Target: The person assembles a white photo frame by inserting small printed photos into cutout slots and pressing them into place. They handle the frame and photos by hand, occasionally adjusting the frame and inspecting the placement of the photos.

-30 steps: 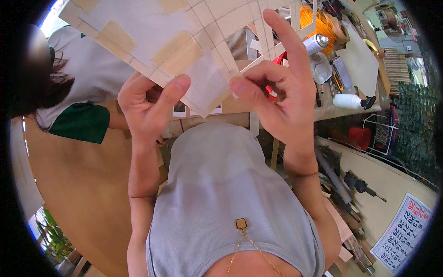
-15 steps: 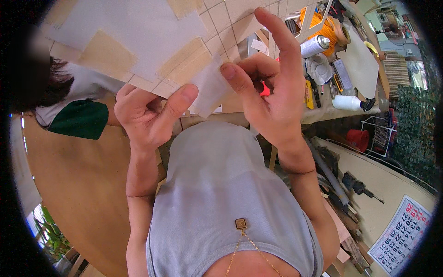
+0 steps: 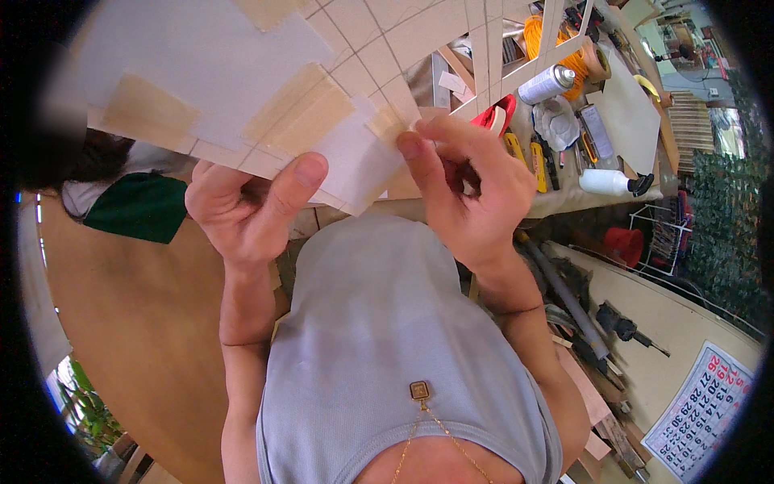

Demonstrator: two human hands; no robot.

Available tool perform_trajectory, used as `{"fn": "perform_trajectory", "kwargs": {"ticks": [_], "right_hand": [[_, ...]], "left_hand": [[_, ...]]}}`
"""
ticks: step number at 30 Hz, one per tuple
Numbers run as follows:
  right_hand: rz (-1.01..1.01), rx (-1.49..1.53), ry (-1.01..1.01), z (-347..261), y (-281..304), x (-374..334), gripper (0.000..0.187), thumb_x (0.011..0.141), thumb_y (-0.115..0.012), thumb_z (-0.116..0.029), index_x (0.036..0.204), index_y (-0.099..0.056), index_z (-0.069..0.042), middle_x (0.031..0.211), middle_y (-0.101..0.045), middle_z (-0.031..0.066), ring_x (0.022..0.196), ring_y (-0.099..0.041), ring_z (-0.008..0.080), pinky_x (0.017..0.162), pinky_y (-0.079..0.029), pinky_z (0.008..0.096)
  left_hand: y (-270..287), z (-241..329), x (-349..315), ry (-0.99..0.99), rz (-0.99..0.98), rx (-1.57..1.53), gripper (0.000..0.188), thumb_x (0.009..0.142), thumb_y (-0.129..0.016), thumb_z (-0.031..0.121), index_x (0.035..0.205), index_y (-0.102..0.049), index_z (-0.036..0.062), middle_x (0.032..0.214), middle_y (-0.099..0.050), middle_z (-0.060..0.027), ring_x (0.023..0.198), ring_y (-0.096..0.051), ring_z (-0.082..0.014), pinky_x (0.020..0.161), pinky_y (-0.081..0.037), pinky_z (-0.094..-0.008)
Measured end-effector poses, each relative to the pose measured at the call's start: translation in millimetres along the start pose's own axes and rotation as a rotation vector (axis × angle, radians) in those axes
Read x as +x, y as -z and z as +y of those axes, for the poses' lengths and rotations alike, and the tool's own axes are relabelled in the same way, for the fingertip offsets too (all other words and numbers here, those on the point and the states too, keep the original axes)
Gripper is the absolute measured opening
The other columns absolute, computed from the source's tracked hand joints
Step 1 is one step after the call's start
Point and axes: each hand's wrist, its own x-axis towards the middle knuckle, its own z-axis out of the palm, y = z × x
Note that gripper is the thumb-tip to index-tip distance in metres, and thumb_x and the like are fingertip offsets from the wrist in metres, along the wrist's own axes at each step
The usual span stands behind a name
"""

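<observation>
A cream board with pencilled grid lines [image 3: 403, 34] tilts up in front of me. White paper [image 3: 205, 60] lies over it, held down by strips of masking tape [image 3: 298, 113]. My left hand [image 3: 254, 202] grips the near edge, thumb on top and fingers underneath. My right hand [image 3: 468, 181] is closed in a pinch at a short piece of masking tape [image 3: 385, 123] by the paper's right edge. The thumb and forefinger tips meet there; whether they also grip the board's edge is hard to see.
On the bench at right are a spray can [image 3: 547, 84], orange cord [image 3: 542, 39], a white bottle [image 3: 606, 181], yellow cutters [image 3: 538, 165] and a red item [image 3: 498, 117]. Another person's green sleeve [image 3: 137, 208] is close at left. A brown board [image 3: 137, 323] stands lower left.
My right forefinger, raised before, has come down to meet the thumb at the tape. The board and my left hand have shifted slightly left, and the paper's near corner lies flatter.
</observation>
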Motion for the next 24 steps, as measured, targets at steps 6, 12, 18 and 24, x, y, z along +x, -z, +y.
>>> {"fn": "perform_trajectory", "kwargs": {"ticks": [6, 12, 18, 24], "right_hand": [[-0.004, 0.042, 0.108, -6.5, -6.7, 6.9, 0.022, 0.072, -0.063, 0.008, 0.092, -0.062, 0.000, 0.065, -0.059, 0.0070, 0.046, -0.053, 0.0128, 0.042, -0.041, 0.0242], [-0.024, 0.113, -0.083, -13.7, -5.4, 5.8, 0.016, 0.079, -0.060, 0.004, 0.094, -0.064, 0.001, 0.062, -0.059, 0.0018, 0.052, -0.049, 0.0026, 0.047, -0.038, 0.0168], [-0.068, 0.211, -0.169, -20.9, -6.1, 12.3, 0.014, 0.081, -0.058, 0.002, 0.094, -0.064, 0.002, 0.058, -0.053, 0.0003, 0.052, -0.047, 0.0022, 0.046, -0.035, 0.0176], [-0.106, 0.176, -0.201, -12.2, -4.5, 8.5, 0.013, 0.082, -0.056, 0.001, 0.093, -0.064, 0.002, 0.057, -0.053, 0.0000, 0.052, -0.047, 0.0021, 0.047, -0.035, 0.0174]], "left_hand": [[-6.4, -9.9, -0.8, -0.235, 0.026, 0.091, 0.017, 0.070, -0.074, 0.005, 0.083, -0.067, -0.0041, 0.055, -0.058, -0.0009, 0.045, -0.040, -0.0055, 0.045, -0.028, -0.0200], [-8.9, -10.4, -3.4, -0.341, 0.070, 0.174, 0.018, 0.070, -0.074, 0.005, 0.084, -0.067, -0.0038, 0.060, -0.060, -0.0021, 0.048, -0.043, -0.0079, 0.046, -0.032, -0.0213], [-17.2, -13.4, -7.0, -0.419, 0.118, 0.187, 0.020, 0.071, -0.074, 0.003, 0.089, -0.067, -0.0036, 0.072, -0.065, -0.0048, 0.054, -0.050, -0.0086, 0.052, -0.040, -0.0207], [-12.8, -10.8, -10.3, -0.305, 0.121, 0.146, 0.022, 0.071, -0.074, 0.003, 0.091, -0.067, -0.0035, 0.071, -0.065, -0.0033, 0.053, -0.049, -0.0061, 0.051, -0.038, -0.0184]]}}
